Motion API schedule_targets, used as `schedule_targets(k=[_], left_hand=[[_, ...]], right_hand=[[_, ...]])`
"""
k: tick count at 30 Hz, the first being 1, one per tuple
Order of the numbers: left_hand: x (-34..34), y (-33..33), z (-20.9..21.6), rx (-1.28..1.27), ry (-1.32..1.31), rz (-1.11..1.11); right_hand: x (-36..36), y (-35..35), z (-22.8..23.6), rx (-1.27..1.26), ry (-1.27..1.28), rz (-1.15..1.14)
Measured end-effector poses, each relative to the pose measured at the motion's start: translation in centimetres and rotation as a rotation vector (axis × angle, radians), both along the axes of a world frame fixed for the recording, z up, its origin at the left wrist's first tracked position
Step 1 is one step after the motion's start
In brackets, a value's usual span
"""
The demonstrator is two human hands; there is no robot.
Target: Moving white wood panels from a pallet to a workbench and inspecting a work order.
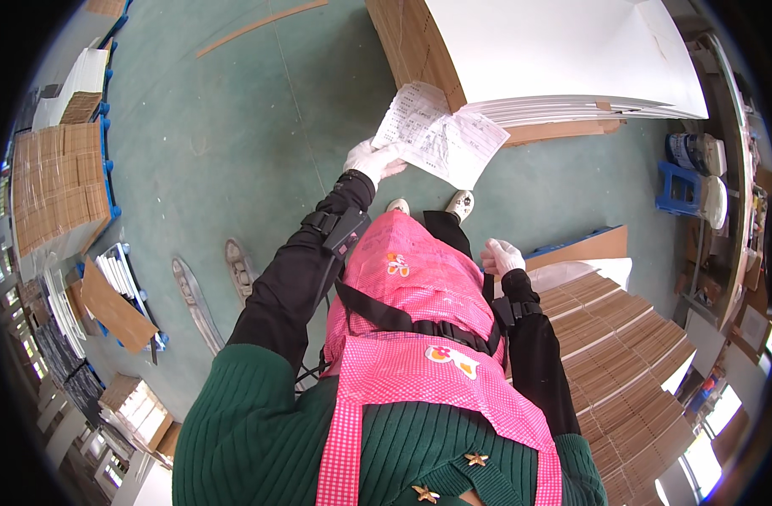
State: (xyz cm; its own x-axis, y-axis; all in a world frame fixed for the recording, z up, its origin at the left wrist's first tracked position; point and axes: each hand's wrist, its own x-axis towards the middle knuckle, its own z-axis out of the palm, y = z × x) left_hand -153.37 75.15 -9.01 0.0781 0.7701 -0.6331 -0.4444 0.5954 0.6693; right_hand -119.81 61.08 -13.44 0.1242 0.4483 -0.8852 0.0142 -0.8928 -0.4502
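Standing worker seen from above, holding a printed paper sheet [438,135]. The left hand [373,160], in a white glove, is closed on the sheet's near left edge and holds it out in front of the body, above the green floor [234,126]; the sheet hangs open, creased across its middle, its far right corner close before the stack of white boards [563,59] on the far right. The right hand [502,255], also gloved, is curled loosely shut at the hip and grips nothing; it hangs just beside the near stack of corrugated cardboard sheets [622,354] on the right.

Handling note: a single-edge grip lets thin paper droop and fold along its crease. Reading is judged easier if the sheet is kept flat and level, with thumb on top and fingers spread beneath; the free right hand could support the opposite edge. Gloved fingers slip on smooth paper, so a firm but unwrinkling pinch is advisable.

Surroundings: a pink checked apron [411,337] over a green sweater, more cardboard bundles [57,185] on blue pallets at far left, a blue stool [680,187] at right.
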Motion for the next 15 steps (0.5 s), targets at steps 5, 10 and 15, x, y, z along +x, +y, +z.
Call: schedule_targets(k=[5, 10, 15], left_hand=[[0.19, 0.11, 0.25, -0.02, 0.022, 0.025], [0.41, 0.04, 0.23, -0.002, 0.03, 0.028], [0.69, -0.05, -0.05, -0.017, 0.048, 0.041]], right_hand=[[-0.1, 0.24, 0.4, -0.014, -0.001, 0.011], [-0.08, 0.44, 0.57, -0.017, -0.015, 0.017], [0.11, 0.4, 0.39, -0.011, -0.025, 0.04]])
